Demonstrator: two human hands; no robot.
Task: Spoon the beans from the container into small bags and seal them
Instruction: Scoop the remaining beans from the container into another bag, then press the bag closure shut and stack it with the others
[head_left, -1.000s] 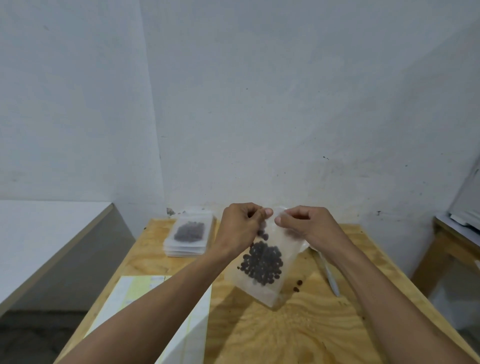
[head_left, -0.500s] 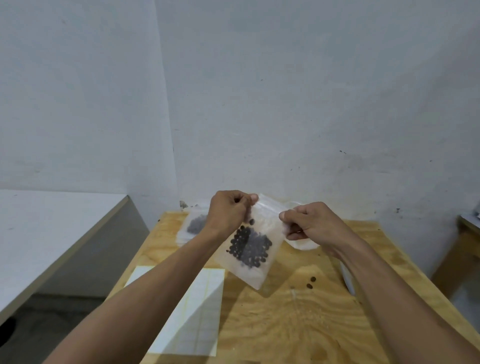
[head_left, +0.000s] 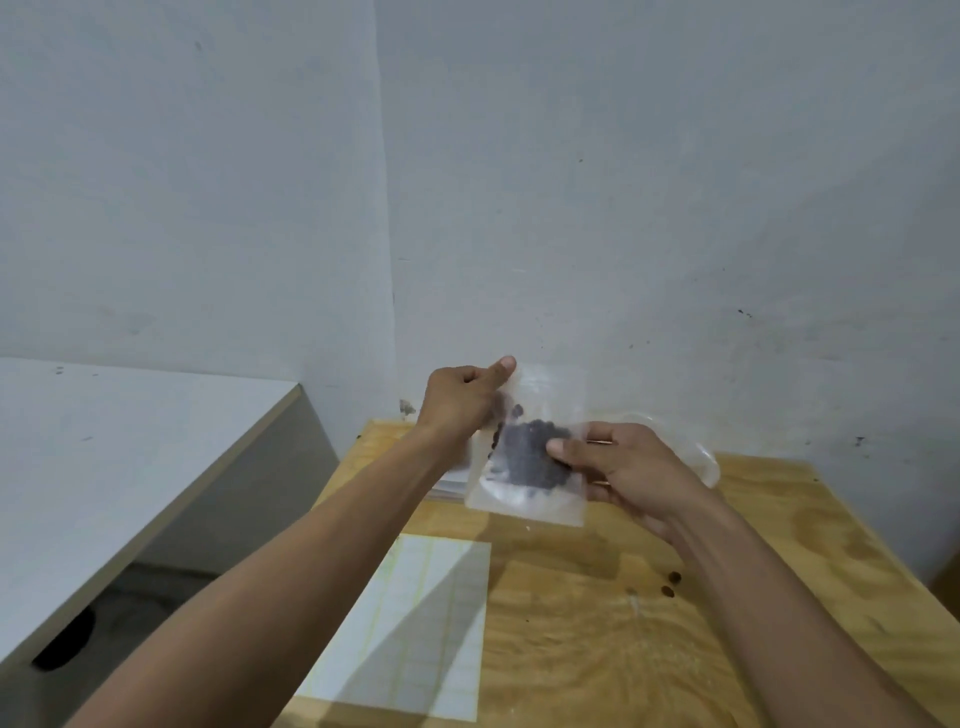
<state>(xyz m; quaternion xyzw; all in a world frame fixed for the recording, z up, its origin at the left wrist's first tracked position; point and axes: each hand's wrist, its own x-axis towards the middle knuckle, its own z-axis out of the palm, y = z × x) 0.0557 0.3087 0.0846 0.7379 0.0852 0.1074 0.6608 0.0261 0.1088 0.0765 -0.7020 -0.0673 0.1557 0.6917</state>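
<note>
A small clear bag (head_left: 524, 499) with dark beans inside hangs above the wooden table (head_left: 597, 649), blurred by motion. My left hand (head_left: 462, 402) pinches its upper left corner between thumb and curled fingers. My right hand (head_left: 623, 467) holds the bag's right side, thumb across the front over the beans. A clear plastic container (head_left: 701, 460) shows partly behind my right hand. A stack of filled bags (head_left: 449, 486) lies mostly hidden under my left wrist.
A white gridded sheet (head_left: 415, 629) lies on the table's left front. Two loose beans (head_left: 670, 583) sit on the wood to the right. A white counter (head_left: 104, 457) stands to the left, a wall close behind.
The bag has tilted toward level and shifted left with my left hand. My right hand slid from the top edge down to the bag's right side. The view panned left.
</note>
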